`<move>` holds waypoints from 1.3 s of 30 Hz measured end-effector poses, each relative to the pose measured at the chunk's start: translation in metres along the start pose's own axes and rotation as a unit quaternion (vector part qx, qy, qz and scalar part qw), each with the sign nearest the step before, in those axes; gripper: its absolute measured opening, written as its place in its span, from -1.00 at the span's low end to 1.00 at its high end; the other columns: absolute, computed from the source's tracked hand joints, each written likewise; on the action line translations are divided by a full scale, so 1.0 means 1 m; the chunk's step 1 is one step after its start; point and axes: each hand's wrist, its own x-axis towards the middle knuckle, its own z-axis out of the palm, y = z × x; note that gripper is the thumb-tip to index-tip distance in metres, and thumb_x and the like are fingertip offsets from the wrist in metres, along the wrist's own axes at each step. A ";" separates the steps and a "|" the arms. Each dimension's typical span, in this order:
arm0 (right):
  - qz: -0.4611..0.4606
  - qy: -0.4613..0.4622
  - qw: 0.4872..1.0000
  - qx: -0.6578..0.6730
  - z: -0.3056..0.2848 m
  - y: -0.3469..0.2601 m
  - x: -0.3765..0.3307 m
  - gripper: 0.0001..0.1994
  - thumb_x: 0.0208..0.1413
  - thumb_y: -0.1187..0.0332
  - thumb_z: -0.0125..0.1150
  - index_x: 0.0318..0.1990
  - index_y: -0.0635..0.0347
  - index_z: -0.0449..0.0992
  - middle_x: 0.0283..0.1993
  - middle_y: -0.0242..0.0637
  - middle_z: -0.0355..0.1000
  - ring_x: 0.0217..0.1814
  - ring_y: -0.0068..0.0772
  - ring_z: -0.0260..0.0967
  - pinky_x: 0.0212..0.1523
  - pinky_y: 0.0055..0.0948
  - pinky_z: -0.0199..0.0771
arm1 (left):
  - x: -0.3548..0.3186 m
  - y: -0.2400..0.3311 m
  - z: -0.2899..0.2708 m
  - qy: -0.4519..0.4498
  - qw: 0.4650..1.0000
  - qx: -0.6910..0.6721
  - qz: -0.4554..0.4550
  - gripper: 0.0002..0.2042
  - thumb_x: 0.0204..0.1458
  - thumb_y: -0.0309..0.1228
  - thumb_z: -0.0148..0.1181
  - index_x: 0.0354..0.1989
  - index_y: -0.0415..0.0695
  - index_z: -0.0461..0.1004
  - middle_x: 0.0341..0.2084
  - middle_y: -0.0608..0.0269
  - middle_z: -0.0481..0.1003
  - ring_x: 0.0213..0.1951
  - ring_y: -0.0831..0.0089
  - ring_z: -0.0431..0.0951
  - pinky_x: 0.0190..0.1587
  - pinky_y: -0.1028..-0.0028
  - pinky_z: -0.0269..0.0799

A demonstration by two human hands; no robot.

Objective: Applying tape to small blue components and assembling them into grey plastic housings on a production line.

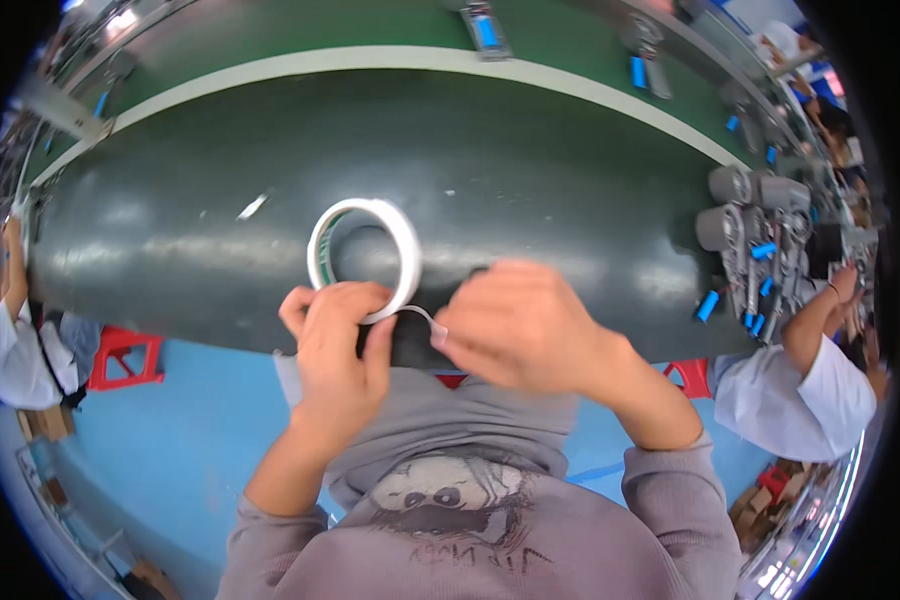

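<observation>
A white roll of tape point(407, 250) with a greenish inner core stands up from my left hand point(335, 335), whose fingers and thumb grip its lower rim. From the bottom of the roll a short strip of tape point(418, 310) curves out to the right. My right hand point(520, 325) is closed, pinching the free end of that strip between thumb and fingers; it is slightly blurred. Both hands are over the near edge of the dark table point(560, 200), in front of my body. A small dark thing shows just behind my right hand, too hidden to name.
A small whitish scrap point(253, 207) lies on the table to the left. Grey metal parts with blue pieces point(755, 235) are heaped at the right end. Beyond a pale strip, a green conveyor point(370, 25) carries similar parts. People sit at both sides; a red stool point(125, 358) stands left.
</observation>
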 end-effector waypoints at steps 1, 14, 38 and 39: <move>-0.006 0.068 0.997 -0.047 -0.003 0.018 0.000 -0.91 -0.04 0.44 0.42 -0.40 0.13 0.59 -0.44 -0.33 0.49 -0.45 -0.27 0.42 -0.41 -0.34 0.33 | -0.003 -0.004 0.002 -0.013 1.000 0.021 0.011 -0.76 -0.05 -0.65 0.30 -0.19 -0.17 0.49 -0.19 0.20 0.59 -0.14 0.24 0.58 0.08 0.22 0.18; 0.449 0.291 0.777 -0.332 -0.182 0.330 -0.029 -0.57 0.19 0.24 0.18 0.16 0.27 0.56 -0.09 0.00 0.63 -0.04 -0.02 0.58 0.05 -0.19 0.51 | 0.006 0.000 0.011 -0.074 0.992 0.085 0.059 -0.71 -0.15 -0.61 0.27 -0.18 -0.22 0.48 -0.09 0.15 0.53 -0.04 0.18 0.54 0.16 0.16 0.27; 0.319 0.288 0.892 0.140 -0.030 0.008 -0.073 -0.82 0.28 0.62 -0.03 0.00 0.28 0.28 -0.42 -0.29 0.36 -0.41 -0.57 0.25 -0.39 -0.49 0.26 | 0.085 0.074 0.071 -0.320 0.867 -0.323 -0.203 -0.84 0.18 -0.44 0.18 -0.36 -0.32 0.48 -0.65 0.19 0.45 -0.61 0.52 0.38 -0.51 0.39 0.28; 0.309 0.283 0.905 0.073 -0.030 0.012 -0.075 -0.79 0.24 0.64 -0.01 0.00 0.30 0.29 -0.44 -0.27 0.35 -0.43 -0.47 0.27 -0.38 -0.44 0.28 | 0.084 0.069 0.071 -0.321 0.867 -0.320 -0.206 -0.84 0.18 -0.44 0.18 -0.36 -0.32 0.48 -0.65 0.19 0.45 -0.61 0.52 0.38 -0.51 0.39 0.28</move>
